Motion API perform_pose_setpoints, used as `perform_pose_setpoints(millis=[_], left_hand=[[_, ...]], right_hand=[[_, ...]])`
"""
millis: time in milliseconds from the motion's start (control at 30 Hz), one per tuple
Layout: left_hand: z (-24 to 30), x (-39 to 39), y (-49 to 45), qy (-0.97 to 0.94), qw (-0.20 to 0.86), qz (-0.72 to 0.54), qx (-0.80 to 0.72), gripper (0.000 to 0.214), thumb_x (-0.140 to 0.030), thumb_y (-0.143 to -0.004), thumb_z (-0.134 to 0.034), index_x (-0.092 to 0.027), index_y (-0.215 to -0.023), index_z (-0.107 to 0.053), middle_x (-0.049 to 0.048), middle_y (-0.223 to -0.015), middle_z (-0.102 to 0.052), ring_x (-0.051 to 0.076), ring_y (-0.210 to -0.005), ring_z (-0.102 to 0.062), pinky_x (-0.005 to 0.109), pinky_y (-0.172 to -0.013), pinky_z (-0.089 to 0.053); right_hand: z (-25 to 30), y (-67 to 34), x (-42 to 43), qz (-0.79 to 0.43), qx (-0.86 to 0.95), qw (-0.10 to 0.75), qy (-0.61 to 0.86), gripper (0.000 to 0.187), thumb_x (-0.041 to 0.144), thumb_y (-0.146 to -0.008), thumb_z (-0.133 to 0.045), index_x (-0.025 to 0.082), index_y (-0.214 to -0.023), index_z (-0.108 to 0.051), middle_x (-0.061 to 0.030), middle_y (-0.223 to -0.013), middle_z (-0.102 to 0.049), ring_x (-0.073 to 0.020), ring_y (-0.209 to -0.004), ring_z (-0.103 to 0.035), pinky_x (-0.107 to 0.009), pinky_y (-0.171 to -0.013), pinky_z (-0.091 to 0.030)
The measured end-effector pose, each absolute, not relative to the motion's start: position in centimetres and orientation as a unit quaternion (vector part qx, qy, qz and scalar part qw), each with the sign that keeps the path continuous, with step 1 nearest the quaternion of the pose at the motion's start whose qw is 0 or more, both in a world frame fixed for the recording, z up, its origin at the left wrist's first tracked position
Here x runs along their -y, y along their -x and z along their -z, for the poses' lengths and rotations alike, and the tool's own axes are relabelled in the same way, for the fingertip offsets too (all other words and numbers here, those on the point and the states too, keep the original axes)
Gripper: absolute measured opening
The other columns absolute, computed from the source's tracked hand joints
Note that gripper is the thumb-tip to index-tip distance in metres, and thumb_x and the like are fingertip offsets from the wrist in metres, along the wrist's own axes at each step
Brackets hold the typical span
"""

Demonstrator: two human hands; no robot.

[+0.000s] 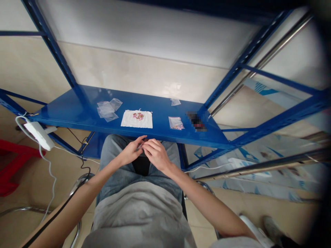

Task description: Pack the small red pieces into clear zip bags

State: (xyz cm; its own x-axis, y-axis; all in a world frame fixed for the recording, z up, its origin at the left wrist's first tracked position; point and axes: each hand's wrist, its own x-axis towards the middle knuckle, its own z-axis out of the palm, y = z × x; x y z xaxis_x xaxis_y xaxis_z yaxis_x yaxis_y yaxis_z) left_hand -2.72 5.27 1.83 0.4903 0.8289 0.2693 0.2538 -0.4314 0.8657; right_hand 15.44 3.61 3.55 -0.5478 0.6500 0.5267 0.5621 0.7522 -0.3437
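Note:
My left hand (131,151) and my right hand (157,153) meet over my lap, just before the front edge of the blue shelf (74,113). Both sets of fingers are pinched together around something small and pale, too hidden to name. Beyond them on the shelf lies a flat white cloth (126,119), seemingly a drawstring pouch, bearing a cluster of small pink, red and brown pieces (139,116). Several clear plastic bags (106,110) are piled left of the cloth. To its right is a clear bag with small pinkish pieces inside (176,123).
Another clear bag (176,102) lies near the shelf's back. A dark pixelated object (197,121) is at the right end. Blue uprights (55,51) frame the shelf. A white power strip (40,135) with cables hangs at the left. A red stool (18,155) stands at far left.

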Motion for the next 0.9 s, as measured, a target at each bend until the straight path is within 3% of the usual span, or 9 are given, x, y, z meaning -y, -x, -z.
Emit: perform_pose_setpoints(millis=[133,233,367,567,733,900], left_hand=[[-1.9,-5.6,2.9,-0.775,0.392,-0.341,-0.359,0.034,-0.015,-0.085,-0.046,-0.013,-0.117,-0.059,0.0073,-0.105,-0.067,0.019,-0.094,-0.062,0.032,-0.087,-0.048],[-1.8,-5.3,2.7,-0.805,0.337,-0.310,-0.378,0.024,-0.012,-0.085,-0.044,-0.013,-0.102,-0.060,0.0072,-0.096,-0.066,0.019,-0.089,-0.060,0.031,-0.083,-0.047],[-2.1,-4.7,2.7,-0.846,0.236,-0.257,-0.403,0.022,-0.012,-0.084,-0.045,-0.016,-0.102,-0.057,0.0077,-0.097,-0.064,0.022,-0.093,-0.058,0.034,-0.085,-0.044],[-2.6,-4.4,2.8,-0.895,0.111,-0.153,-0.404,0.024,-0.011,-0.082,-0.047,-0.016,-0.104,-0.056,0.0118,-0.102,-0.062,0.027,-0.102,-0.054,0.039,-0.091,-0.040],[-2.3,-4.2,2.5,-0.906,0.126,-0.137,-0.381,0.025,-0.009,-0.079,-0.049,-0.017,-0.102,-0.055,0.0101,-0.099,-0.063,0.026,-0.101,-0.056,0.038,-0.089,-0.041],[-2.2,-4.5,2.9,-0.890,0.210,-0.156,-0.373,0.032,-0.012,-0.077,-0.052,-0.020,-0.108,-0.052,0.0073,-0.101,-0.064,0.023,-0.096,-0.060,0.033,-0.083,-0.044]], right_hand=[[-3.4,-15.2,-3.5,-0.085,0.879,0.342,0.322,0.026,0.013,-0.094,-0.045,0.019,-0.108,-0.066,-0.0104,-0.107,-0.067,-0.0232,-0.105,-0.057,-0.043,-0.093,-0.048],[-3.1,-15.1,-3.5,-0.112,0.886,0.338,0.298,0.032,0.010,-0.093,-0.044,0.020,-0.116,-0.064,-0.0105,-0.111,-0.067,-0.0228,-0.108,-0.058,-0.044,-0.097,-0.048],[-2.9,-15.1,-3.5,-0.132,0.895,0.310,0.291,0.032,0.008,-0.091,-0.043,0.018,-0.114,-0.064,-0.0112,-0.112,-0.066,-0.0221,-0.108,-0.060,-0.041,-0.099,-0.048],[-2.7,-15.0,-3.2,-0.135,0.923,0.200,0.299,0.026,0.006,-0.086,-0.050,0.016,-0.107,-0.064,-0.0116,-0.108,-0.066,-0.0224,-0.106,-0.062,-0.036,-0.094,-0.050],[-2.7,-15.0,-3.0,-0.117,0.942,0.125,0.287,0.026,0.008,-0.084,-0.056,0.011,-0.110,-0.061,-0.0154,-0.112,-0.064,-0.0244,-0.110,-0.060,-0.037,-0.096,-0.048],[-3.2,-15.1,-3.1,-0.119,0.949,0.123,0.265,0.022,0.008,-0.084,-0.056,0.014,-0.104,-0.063,-0.0125,-0.111,-0.065,-0.0231,-0.109,-0.060,-0.036,-0.095,-0.047]])
